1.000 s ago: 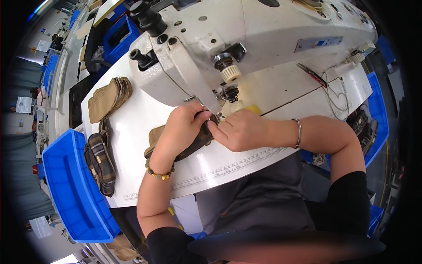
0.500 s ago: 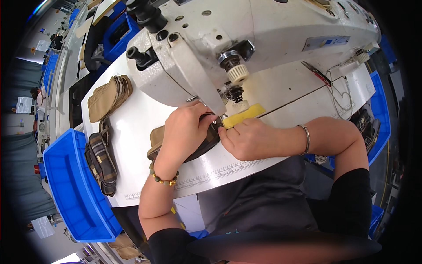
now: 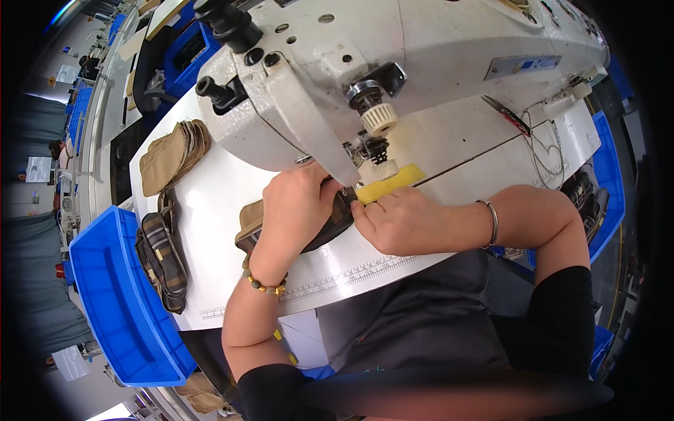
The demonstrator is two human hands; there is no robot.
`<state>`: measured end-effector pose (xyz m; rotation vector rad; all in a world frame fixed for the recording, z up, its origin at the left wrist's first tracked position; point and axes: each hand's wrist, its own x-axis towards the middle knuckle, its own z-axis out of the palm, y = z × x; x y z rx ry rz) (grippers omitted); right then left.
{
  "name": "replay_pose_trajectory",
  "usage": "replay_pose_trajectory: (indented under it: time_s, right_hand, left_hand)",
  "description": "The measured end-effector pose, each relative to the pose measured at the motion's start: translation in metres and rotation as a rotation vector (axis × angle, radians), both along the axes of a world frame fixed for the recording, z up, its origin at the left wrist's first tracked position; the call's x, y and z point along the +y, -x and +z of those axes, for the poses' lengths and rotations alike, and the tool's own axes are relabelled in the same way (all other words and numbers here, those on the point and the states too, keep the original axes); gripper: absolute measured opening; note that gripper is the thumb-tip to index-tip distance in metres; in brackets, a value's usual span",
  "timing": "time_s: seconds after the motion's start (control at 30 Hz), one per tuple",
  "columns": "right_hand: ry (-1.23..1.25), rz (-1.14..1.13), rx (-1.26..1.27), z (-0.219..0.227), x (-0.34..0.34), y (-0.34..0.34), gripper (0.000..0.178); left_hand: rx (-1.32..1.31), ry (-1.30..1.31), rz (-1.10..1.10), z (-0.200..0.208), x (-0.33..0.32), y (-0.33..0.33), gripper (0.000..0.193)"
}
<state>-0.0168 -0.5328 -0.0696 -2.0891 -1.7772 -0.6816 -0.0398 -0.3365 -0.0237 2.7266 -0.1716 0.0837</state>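
Note:
A dark plaid fabric piece with a tan part (image 3: 330, 230), shaped like a small pouch, lies beneath the head of a white sewing machine (image 3: 319, 84). My left hand (image 3: 293, 210) is closed on its upper edge, the fingertips partly hidden behind the machine head. At the piece's right end, my right hand (image 3: 401, 221) pinches the edge between thumb and curled forefinger. Just beyond the right hand's fingers, a yellow strip (image 3: 390, 184) sits on the machine bed by the presser area. The needle itself is hidden.
Stacked tan fabric pieces (image 3: 174, 158) and plaid pouches (image 3: 163, 259) lie at the left of the white table (image 3: 217, 281). A blue bin (image 3: 112, 295) stands beside them. Red-handled snips (image 3: 507, 116) and loose cord (image 3: 537, 165) are at the right, near another blue bin (image 3: 609, 182).
My left hand has shifted slightly, and its thumb is now more tucked behind the fingers. My right hand keeps its pinch with almost no movement.

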Motion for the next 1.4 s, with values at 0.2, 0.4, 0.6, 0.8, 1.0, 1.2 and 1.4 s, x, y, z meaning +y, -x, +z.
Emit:
replay_pose_trajectory:
  time_s: [0.2,0.4,0.6,0.8,1.0,1.2,1.4]
  right_hand:
    - [-0.001,-0.012,0.014,0.002,0.000,0.001,0.026]
    - [0.047,-0.017,0.072,0.005,0.000,0.003,0.027]
    - [0.030,-0.016,0.046,0.004,-0.002,0.000,0.028]
    - [0.026,-0.057,0.034,-0.002,0.008,-0.027,0.021]
    - [0.023,-0.111,0.081,-0.006,0.010,-0.041,0.009]
    - [-0.045,-0.083,0.147,-0.005,0.010,-0.044,0.006]
    - [-0.024,-0.103,0.142,-0.005,0.010,-0.045,0.009]
  left_hand:
    - [0.019,-0.011,0.019,-0.008,0.004,-0.003,0.014]
    - [0.055,0.030,0.067,-0.010,0.004,-0.002,0.018]
    - [0.105,0.058,0.081,-0.016,0.005,-0.005,0.020]
    - [-0.083,-0.002,0.122,-0.024,0.013,-0.021,0.021]
    - [-0.188,-0.107,-0.030,-0.041,0.032,-0.040,0.019]
    - [-0.070,-0.050,0.012,-0.040,0.034,-0.044,0.021]
    - [-0.095,0.083,-0.042,-0.034,0.032,-0.049,0.026]
